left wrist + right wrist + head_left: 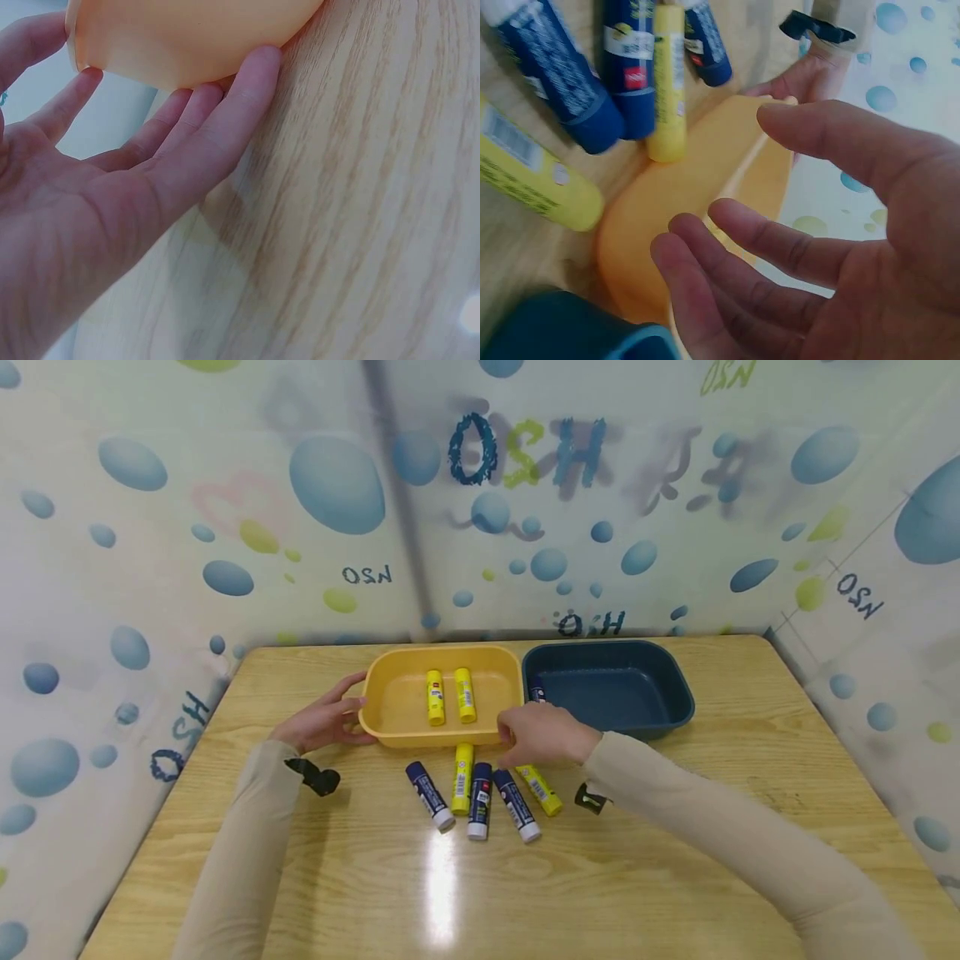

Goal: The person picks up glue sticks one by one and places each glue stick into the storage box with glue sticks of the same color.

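Note:
My left hand (318, 718) is at the left side of a yellow bin (390, 739). In the left wrist view its fairly straight fingers (210, 135) touch the bin's outer wall. My right hand (543, 732) hovers over the front right corner of that bin, thumb and fingers apart in the right wrist view, nothing between them. Two yellow glue sticks (436, 697) lie inside the yellow bin. In front of it lie three dark blue glue sticks (480, 802) and two yellow glue sticks (462, 779), one partly behind my right hand.
A dark blue bin (611, 727) stands right against the yellow one, with a blue glue stick (537, 688) at its left side, partly hidden by my right hand. Both bins are near the back edge of the wooden table (360, 877). A patterned sheet (480, 585) hangs behind.

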Motion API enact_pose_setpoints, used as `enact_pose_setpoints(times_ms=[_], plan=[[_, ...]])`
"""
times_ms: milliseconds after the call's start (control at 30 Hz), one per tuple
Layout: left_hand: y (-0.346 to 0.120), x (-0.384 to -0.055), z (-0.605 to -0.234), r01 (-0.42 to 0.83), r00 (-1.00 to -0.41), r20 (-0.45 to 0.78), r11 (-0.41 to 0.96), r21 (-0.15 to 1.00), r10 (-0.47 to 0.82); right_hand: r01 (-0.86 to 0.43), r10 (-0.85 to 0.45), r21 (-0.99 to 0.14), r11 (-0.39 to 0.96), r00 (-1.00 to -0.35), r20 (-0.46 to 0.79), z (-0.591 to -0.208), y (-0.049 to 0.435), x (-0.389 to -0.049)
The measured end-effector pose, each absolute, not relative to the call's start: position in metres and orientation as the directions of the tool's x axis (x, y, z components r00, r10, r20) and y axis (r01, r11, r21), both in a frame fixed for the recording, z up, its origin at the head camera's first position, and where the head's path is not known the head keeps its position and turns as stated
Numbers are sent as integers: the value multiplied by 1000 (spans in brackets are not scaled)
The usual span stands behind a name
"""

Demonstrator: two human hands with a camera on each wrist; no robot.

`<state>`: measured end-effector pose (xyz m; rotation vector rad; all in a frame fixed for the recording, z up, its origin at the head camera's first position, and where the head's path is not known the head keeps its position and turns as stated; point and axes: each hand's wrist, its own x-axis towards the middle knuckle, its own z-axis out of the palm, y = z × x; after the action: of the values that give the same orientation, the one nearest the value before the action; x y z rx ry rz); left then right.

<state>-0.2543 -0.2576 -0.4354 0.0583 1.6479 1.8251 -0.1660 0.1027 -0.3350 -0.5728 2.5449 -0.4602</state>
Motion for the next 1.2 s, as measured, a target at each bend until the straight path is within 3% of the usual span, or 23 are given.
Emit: enact_pose_setpoints(times_ms=[400, 700, 1200], plan=[[-258, -255, -437, -430, -774, -384, 28, 902, 502, -276, -432, -374, 886, -786, -442, -367, 116, -152], [-258, -254, -436, -421, -775, -374, 26, 907, 510, -274, -373, -280, 920, -829, -416, -387, 122, -150], [-257, -252, -436, -425, -782, -384, 32, 905, 490, -210, -332, -304, 929, -836, -437, -406, 121, -154]])
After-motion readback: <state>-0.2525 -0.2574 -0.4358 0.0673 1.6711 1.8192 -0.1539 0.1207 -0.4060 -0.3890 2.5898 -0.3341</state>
